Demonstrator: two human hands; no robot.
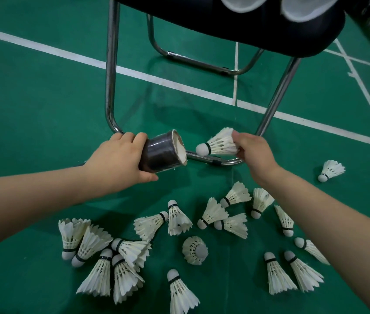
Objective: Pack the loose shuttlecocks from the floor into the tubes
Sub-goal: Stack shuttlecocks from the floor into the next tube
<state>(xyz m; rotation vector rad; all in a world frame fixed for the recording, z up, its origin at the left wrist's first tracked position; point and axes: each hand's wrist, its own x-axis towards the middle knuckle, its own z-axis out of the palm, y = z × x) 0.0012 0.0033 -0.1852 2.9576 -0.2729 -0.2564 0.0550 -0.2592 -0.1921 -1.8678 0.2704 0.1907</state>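
Hands are both grasping: the left hand (pixel 120 159) is gripping a dark tube (pixel 163 152), its open mouth facing right; the right hand (pixel 254 152) is pinching a shuttlecock (pixel 219 143) by its feathers, cork just beside that mouth; loose shuttlecocks (pixel 213 213) are lying on the green floor (pixel 43 98) beneath.

My left hand (pixel 120 159) grips the dark tube (pixel 163 152) near its open end, roughly level, with the pale-lined mouth facing right. My right hand (pixel 254 152) pinches a white shuttlecock (pixel 218 145) by its feathers, its cork pointing left at that mouth, just short of it. Many more white shuttlecocks (pixel 180 291) lie scattered on the green floor (pixel 43 109) below, mostly on their sides, with a stray (pixel 332 169) well apart at the right.
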